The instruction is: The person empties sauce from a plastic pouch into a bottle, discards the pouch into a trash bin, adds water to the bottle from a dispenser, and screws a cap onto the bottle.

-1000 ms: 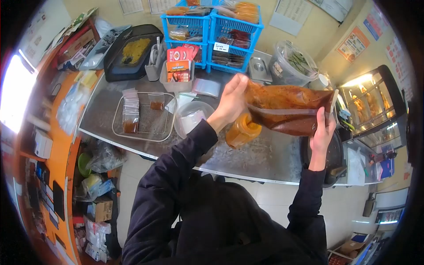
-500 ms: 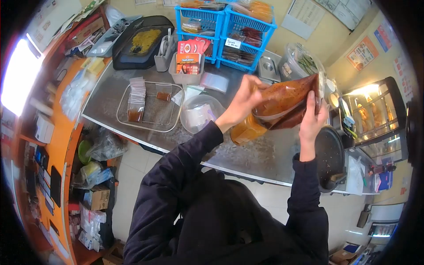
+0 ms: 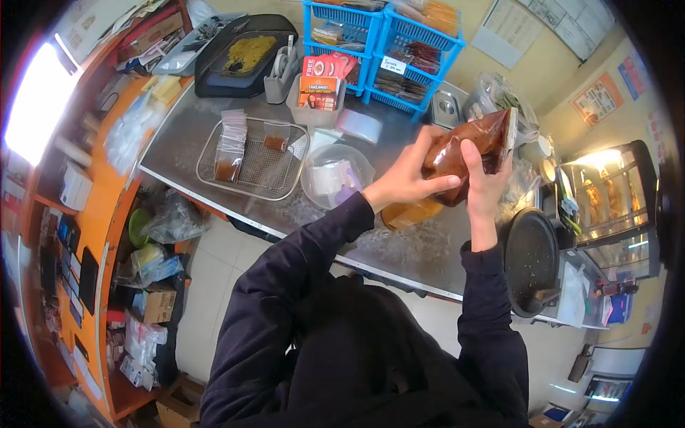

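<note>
A clear plastic bag of dark red-brown sauce (image 3: 451, 153) is held above the metal table, bunched between both hands. My left hand (image 3: 410, 173) is wrapped round its left side, thumb across the front. On the right side, my right hand (image 3: 485, 182) grips the bag near its pale top edge, thumb pointing up. Below the bag stands a jar with orange contents (image 3: 410, 213), partly hidden by my left hand and the bag. A round clear tub (image 3: 335, 175) with white packets inside sits left of the jar.
A wire basket (image 3: 270, 187) with small sauce sachets lies on the left of the table (image 3: 187, 153). Blue stacked baskets (image 3: 410, 60) and a leaflet box (image 3: 312, 114) stand at the back. A black pan (image 3: 531, 260) is at the right, near a lit display case (image 3: 606, 196).
The sauce bag has gone from stretched out lengthwise to bunched and more compact. My hands have come closer together around it. The view has shifted, so the table items appear farther right.
</note>
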`<act>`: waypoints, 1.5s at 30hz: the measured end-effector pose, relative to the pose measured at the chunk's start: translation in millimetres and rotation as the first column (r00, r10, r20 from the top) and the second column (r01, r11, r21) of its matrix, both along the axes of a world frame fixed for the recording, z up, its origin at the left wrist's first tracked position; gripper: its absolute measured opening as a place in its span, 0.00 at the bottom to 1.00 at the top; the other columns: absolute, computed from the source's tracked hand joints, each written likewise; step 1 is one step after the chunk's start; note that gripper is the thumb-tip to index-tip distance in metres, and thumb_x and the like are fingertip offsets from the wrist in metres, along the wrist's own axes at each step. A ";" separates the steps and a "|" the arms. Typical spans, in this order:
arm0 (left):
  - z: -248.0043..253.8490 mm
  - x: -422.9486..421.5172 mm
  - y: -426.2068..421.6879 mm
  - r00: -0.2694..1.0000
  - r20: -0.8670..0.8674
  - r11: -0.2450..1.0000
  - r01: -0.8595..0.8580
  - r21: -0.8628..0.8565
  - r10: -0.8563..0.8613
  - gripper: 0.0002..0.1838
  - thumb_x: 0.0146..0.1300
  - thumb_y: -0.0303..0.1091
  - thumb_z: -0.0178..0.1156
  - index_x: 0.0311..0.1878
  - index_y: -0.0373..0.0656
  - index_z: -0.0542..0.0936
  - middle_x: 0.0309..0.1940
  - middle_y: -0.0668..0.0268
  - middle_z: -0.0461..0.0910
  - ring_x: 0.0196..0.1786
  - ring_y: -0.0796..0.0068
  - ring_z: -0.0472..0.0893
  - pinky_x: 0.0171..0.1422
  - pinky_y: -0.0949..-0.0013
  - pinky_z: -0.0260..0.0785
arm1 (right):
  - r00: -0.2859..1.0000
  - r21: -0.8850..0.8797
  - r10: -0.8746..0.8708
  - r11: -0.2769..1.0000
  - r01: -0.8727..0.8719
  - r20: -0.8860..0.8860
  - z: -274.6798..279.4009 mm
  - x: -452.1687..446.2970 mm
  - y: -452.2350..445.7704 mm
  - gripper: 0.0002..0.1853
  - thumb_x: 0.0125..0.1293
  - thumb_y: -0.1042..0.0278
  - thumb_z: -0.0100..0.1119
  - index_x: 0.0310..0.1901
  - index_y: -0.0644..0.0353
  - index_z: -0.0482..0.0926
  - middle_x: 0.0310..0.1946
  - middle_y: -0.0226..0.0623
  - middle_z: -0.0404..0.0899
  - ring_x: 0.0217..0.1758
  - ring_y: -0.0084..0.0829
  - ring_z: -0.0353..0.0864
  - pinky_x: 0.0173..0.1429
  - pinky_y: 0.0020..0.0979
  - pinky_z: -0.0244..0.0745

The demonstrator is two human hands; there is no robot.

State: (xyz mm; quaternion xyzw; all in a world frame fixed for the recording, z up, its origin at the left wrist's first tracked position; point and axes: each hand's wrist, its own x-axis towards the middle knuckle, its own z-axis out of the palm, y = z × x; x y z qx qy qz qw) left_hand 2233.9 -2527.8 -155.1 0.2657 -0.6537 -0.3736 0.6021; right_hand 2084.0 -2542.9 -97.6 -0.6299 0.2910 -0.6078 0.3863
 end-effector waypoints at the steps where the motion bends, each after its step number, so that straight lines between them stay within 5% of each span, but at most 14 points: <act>1: 1.6 0.0 1.2 1.000 -0.004 1.000 0.009 0.015 -0.009 0.42 0.61 0.51 0.71 0.66 0.37 0.60 0.57 0.50 0.74 0.61 0.60 0.75 0.67 0.59 0.66 | 0.999 -0.008 0.025 1.000 -0.024 0.032 -2.9 1.3 -3.7 0.31 0.65 0.68 0.69 0.67 0.66 0.69 0.64 0.41 0.74 0.63 0.30 0.76 0.66 0.32 0.71; 5: 1.8 -2.5 0.8 1.000 -0.012 1.000 -0.027 -0.011 0.027 0.43 0.64 0.52 0.67 0.70 0.36 0.58 0.60 0.48 0.73 0.64 0.59 0.75 0.68 0.59 0.65 | 0.986 -0.024 0.067 0.998 -0.065 0.149 -8.8 7.1 -2.7 0.28 0.68 0.71 0.66 0.66 0.67 0.69 0.62 0.41 0.76 0.61 0.31 0.77 0.67 0.34 0.71; 8: 2.7 -7.1 1.1 0.999 -0.027 0.999 -0.040 -0.030 0.039 0.42 0.66 0.52 0.65 0.72 0.36 0.58 0.62 0.46 0.73 0.66 0.57 0.75 0.69 0.58 0.65 | 0.979 -0.102 -0.181 0.976 0.190 0.093 -15.7 8.8 -3.8 0.26 0.68 0.69 0.66 0.64 0.67 0.71 0.60 0.42 0.78 0.60 0.33 0.78 0.67 0.35 0.71; 17: 1.1 -12.7 0.0 0.990 0.032 0.990 -0.135 -0.044 0.136 0.32 0.68 0.46 0.62 0.66 0.34 0.68 0.56 0.49 0.79 0.59 0.59 0.80 0.65 0.60 0.69 | 0.933 -0.060 -0.336 0.936 0.346 0.131 -31.8 5.4 -6.5 0.19 0.71 0.62 0.66 0.55 0.67 0.78 0.53 0.39 0.81 0.53 0.29 0.79 0.58 0.32 0.74; 31: -6.3 -20.9 -5.6 0.956 0.044 0.950 -0.282 -0.137 0.290 0.18 0.65 0.36 0.61 0.51 0.32 0.77 0.41 0.52 0.81 0.44 0.59 0.84 0.50 0.63 0.74 | 0.951 -0.126 -0.262 0.951 0.283 0.162 -27.4 6.7 -7.1 0.09 0.72 0.68 0.61 0.46 0.66 0.81 0.41 0.33 0.84 0.43 0.22 0.80 0.48 0.27 0.74; 45: -13.6 -35.4 -16.3 0.907 -0.086 0.865 -0.419 -0.274 0.412 0.11 0.63 0.32 0.60 0.40 0.32 0.78 0.28 0.56 0.73 0.27 0.57 0.75 0.32 0.62 0.66 | 0.955 -0.057 -0.249 0.964 0.261 0.161 -31.0 2.8 -10.6 0.09 0.71 0.69 0.61 0.45 0.68 0.81 0.40 0.34 0.84 0.42 0.24 0.81 0.47 0.27 0.74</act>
